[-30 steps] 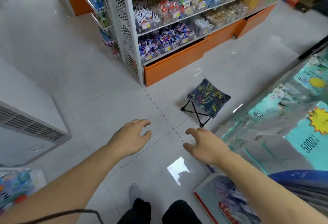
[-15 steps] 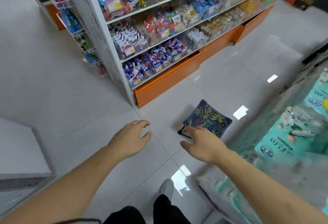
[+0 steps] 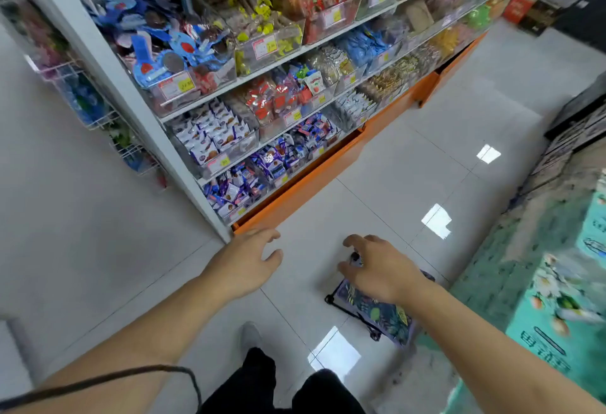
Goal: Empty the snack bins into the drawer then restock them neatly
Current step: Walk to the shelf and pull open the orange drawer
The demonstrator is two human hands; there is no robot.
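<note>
With both my left hand (image 3: pixel 244 264) and right hand (image 3: pixel 380 269) loose-fingered and empty, I should settle squarely before the long orange metal drawer (image 3: pixel 305 189), then pull its front evenly.

bright | floor (image 3: pixel 410 184) glare patches | edges blurred, perhaps motion

The person closes in on the snack shelf (image 3: pixel 262 62), which now fills the upper view, its orange drawer (image 3: pixel 305 189) just ahead of the left hand (image 3: pixel 244 264). The folding stool (image 3: pixel 377 310), a second ago well ahead of the right hand (image 3: pixel 380 269), now sits right beneath it, partly hidden. Both hands stay empty, fingers loosely curled.
</note>
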